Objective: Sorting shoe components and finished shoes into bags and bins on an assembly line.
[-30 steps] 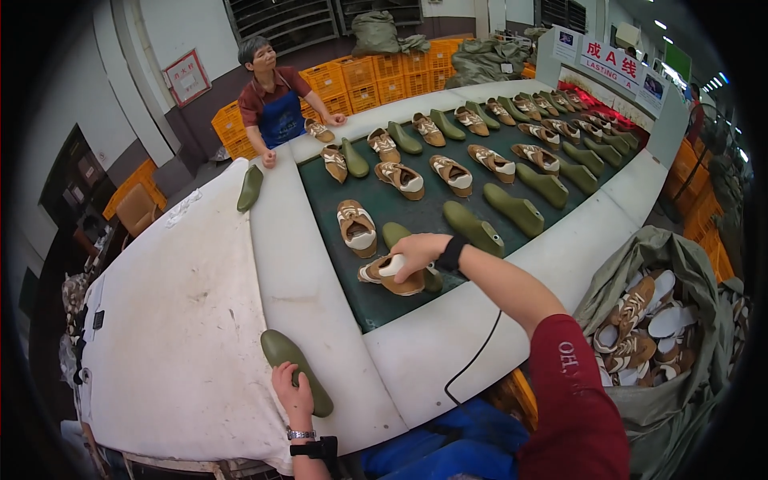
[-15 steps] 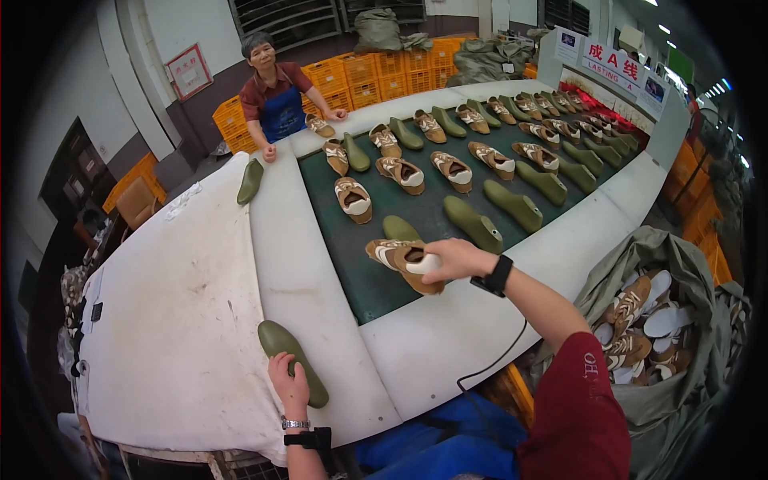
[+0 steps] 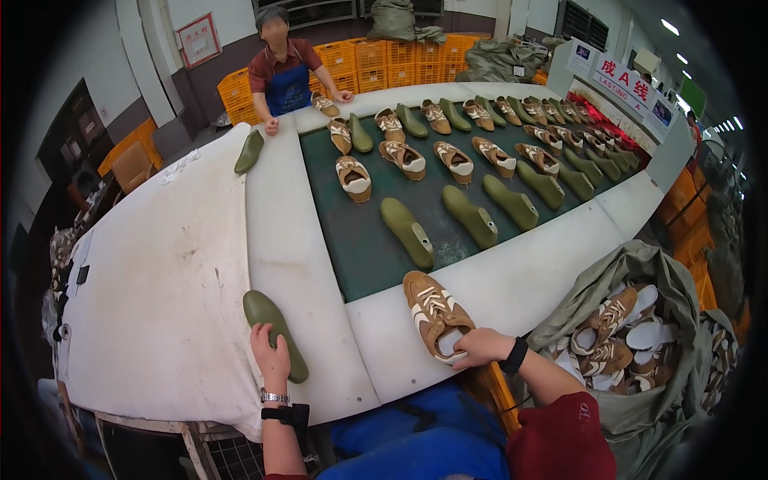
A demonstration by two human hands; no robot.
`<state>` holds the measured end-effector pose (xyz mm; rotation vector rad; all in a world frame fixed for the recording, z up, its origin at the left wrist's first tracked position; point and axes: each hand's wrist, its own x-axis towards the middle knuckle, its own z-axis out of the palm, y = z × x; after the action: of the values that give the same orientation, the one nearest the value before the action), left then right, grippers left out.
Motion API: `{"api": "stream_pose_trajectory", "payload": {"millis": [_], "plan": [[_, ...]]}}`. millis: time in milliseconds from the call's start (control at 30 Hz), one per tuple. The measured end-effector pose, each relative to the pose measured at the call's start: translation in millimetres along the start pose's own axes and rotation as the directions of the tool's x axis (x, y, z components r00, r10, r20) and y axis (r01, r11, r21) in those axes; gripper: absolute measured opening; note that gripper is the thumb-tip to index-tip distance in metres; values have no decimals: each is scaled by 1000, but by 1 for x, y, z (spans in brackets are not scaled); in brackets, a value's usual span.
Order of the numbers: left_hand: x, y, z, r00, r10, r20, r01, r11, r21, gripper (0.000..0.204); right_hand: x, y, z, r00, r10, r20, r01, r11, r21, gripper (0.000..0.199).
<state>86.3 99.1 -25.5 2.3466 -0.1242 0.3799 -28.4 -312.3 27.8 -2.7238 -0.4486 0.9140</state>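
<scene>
My right hand (image 3: 482, 347) grips a brown sneaker (image 3: 434, 310) with white stripes by its heel. The sneaker is over the white near border of the table, toe pointing away from me and opening facing up. At left, my left hand (image 3: 270, 357) rests with its fingers apart on the edge of a green shoe last (image 3: 280, 332). That last lies on the white tabletop. Beyond the sneaker, another green last (image 3: 406, 234) lies on the dark green belt (image 3: 360, 276), at the near end of a row of lasts.
Several brown sneakers (image 3: 353, 178) and green lasts stand in rows along the belt. Across the table a co-worker in a blue apron (image 3: 288, 94) rests both hands on its edge. A grey-green sack of sneakers (image 3: 620, 268) is at right. Orange crates (image 3: 372, 66) line the back.
My right hand has brought the sneaker off the belt toward me, turning its toe away, which uncovers the last behind it. My left hand stays on its last. The view has shifted slightly.
</scene>
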Motion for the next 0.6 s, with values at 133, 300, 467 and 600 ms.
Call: {"api": "stream_pose_trajectory", "payload": {"millis": [133,300,467,600], "plan": [[-7,7,3,987,-157,-27,153,981,-119,41,-5,6,8,998,8,-66,-5,998,56,45],[6,39,25,971,-32,236,54,995,-86,43,-10,9,15,985,33,-171,-5,987,161,42],[65,59,84,943,138,304,-121,990,-74,41,-24,11,22,959,58,-277,2,978,210,39],[121,81,128,955,106,277,-98,994,-41,45,-30,14,37,907,66,-416,77,945,318,35]]}}
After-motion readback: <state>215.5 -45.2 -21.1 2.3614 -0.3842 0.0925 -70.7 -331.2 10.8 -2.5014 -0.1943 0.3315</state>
